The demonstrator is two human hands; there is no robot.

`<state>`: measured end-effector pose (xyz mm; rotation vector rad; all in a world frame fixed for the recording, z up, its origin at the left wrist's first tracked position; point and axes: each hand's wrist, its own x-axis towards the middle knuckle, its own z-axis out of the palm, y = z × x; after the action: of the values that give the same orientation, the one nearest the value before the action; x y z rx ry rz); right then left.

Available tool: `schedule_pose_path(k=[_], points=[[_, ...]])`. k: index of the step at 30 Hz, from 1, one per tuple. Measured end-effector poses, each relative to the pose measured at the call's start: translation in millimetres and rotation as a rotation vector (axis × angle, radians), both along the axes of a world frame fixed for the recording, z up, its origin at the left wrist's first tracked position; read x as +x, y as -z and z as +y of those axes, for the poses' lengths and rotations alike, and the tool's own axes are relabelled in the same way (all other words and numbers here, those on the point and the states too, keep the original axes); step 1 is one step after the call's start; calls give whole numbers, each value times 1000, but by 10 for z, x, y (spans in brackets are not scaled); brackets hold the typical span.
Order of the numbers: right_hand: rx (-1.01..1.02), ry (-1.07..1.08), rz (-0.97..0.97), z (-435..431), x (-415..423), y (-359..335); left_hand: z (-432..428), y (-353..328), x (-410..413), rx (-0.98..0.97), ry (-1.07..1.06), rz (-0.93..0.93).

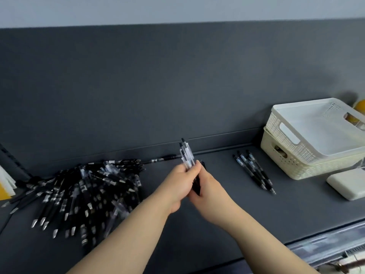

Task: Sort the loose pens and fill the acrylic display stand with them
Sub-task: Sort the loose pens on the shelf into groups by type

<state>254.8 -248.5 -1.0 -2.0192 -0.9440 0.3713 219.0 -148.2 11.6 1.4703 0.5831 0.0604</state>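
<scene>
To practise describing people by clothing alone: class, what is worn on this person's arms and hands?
Nothing visible. The left hand and right hand are ungloved, with no ring, watch or bracelet showing, though blur could hide something small. The left forearm and right forearm are bare down to the picture's bottom edge; no sleeve appears.

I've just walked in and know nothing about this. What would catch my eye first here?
First, the two hands meeting mid-frame: the left hand and right hand together grip a small bundle of pens that sticks up above the fingers. To their left, a big heap of black pens sprawls over the dark shelf. On the right, a few sorted pens lie side by side near two stacked white baskets.
</scene>
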Motion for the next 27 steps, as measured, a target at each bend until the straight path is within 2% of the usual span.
schedule_pose_path(k=[5,7,10,14,17,23,27], points=[[-147,141,-10,-390,351,124,-350,95,258,167,196,54],[-246,220,-56,-573,562,167,-429,151,377,365,222,57],[-440,362,-165,-775,880,221,-470,281,485,784,181,143],[-633,407,-267,-821,1171,308,-506,434,485,1033,233,320],[-711,385,-347,-810,1251,429,-548,512,469,1059,275,427],[-713,426,-442,-770,1266,510,-578,590,449,978,254,440],[-727,242,-435,-654,1101,501,-624,597,448,997,265,421]])
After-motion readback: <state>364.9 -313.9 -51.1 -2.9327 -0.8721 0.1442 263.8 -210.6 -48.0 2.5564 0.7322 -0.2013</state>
